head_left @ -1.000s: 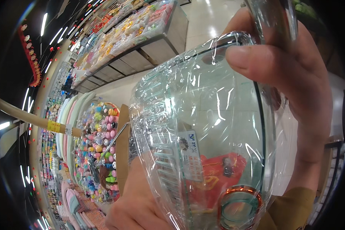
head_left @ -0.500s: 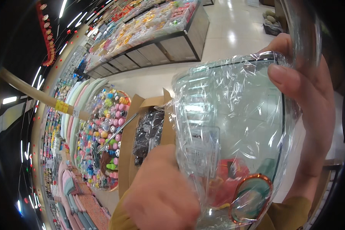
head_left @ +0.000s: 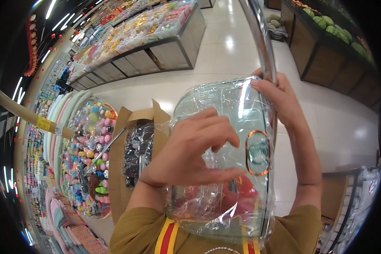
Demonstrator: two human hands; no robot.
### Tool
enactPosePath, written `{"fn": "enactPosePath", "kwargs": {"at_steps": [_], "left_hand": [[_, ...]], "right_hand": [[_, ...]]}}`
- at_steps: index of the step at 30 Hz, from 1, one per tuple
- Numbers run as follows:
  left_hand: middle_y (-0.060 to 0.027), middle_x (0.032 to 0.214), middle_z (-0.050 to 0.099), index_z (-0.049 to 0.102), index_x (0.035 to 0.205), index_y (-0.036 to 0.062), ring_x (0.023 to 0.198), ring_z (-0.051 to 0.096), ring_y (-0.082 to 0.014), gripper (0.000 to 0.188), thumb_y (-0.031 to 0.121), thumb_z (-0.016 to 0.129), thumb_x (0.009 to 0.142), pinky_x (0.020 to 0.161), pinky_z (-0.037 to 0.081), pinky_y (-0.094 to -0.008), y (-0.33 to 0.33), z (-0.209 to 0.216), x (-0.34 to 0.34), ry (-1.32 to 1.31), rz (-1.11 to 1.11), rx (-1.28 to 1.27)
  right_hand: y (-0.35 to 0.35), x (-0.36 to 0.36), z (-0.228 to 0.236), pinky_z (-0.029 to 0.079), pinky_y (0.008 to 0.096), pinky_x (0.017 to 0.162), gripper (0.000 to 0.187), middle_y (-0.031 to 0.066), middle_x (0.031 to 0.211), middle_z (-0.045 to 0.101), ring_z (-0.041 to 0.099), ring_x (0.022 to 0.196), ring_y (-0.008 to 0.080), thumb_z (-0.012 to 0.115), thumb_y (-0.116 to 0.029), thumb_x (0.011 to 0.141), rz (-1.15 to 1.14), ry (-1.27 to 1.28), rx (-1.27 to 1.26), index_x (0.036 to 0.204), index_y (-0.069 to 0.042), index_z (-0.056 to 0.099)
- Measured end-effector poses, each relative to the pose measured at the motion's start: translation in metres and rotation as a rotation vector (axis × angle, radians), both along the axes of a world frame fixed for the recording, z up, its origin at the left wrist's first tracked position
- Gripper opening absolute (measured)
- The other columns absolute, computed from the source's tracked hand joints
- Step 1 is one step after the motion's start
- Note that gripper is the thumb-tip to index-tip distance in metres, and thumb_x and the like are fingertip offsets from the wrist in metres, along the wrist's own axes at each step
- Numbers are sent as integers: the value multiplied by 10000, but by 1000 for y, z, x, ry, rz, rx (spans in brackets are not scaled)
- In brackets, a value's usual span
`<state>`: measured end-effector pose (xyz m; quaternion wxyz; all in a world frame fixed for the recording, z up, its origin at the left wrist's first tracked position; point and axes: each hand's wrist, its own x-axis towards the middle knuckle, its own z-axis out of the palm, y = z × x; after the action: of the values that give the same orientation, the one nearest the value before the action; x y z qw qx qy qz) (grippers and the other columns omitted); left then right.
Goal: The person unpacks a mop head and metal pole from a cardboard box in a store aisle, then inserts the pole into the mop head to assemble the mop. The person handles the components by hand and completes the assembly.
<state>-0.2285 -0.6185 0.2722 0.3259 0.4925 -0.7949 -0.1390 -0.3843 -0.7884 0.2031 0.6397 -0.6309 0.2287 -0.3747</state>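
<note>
A pale green see-through rectangular panel or box point(head_left: 228, 95) in loose clear plastic wrap stands upright before my chest; its exact kind I cannot make out. A copper-rimmed oval point(head_left: 258, 152) sits at its right side, and red shows through lower down. My right hand point(head_left: 279, 95) grips its upper right corner, thumb on the front face, other fingers partly hidden behind. In front of the panel is my left hand point(head_left: 203, 144), fingers curled and apart from the outstretched thumb, nothing between them. Whether it touches the wrap I cannot tell.
Beside my left arm stands an open carton point(head_left: 119, 169) of dark plastic-wrapped items point(head_left: 137, 154). A shiny metal post point(head_left: 260, 38) rises by my right hand. Farther left is a rack of colourful small figures point(head_left: 95, 156). Packaged-goods bins point(head_left: 156, 36) and a watermelon stand point(head_left: 313, 55) lie beyond.
The wrapped panel has moved lower and farther from view, its oval now higher on the right side. My left hand has risen across its front, fingers parted. The right hand keeps its corner grip.
</note>
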Motion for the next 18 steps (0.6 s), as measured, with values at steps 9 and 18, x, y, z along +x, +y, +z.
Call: {"fn": "enactPosePath", "kwargs": {"at_steps": [9,18], "left_hand": [[-32,698,495,547,751,86,692,470,-222,154,80,668,657,587,391,-349,-27,-43,1,-91,124,-72],[-85,891,539,576,884,65,872,539,-275,276,178,727,683,752,430,-364,-80,-81,17,-10,143,-151]], "right_hand": [[-15,19,-73,363,185,464,211,-38,673,542,469,550,29,635,-275,817,50,37,166,866,-71,618],[-21,27,-111,375,197,514,177,-43,716,548,495,622,34,618,-230,833,67,-62,258,899,-66,616]]}}
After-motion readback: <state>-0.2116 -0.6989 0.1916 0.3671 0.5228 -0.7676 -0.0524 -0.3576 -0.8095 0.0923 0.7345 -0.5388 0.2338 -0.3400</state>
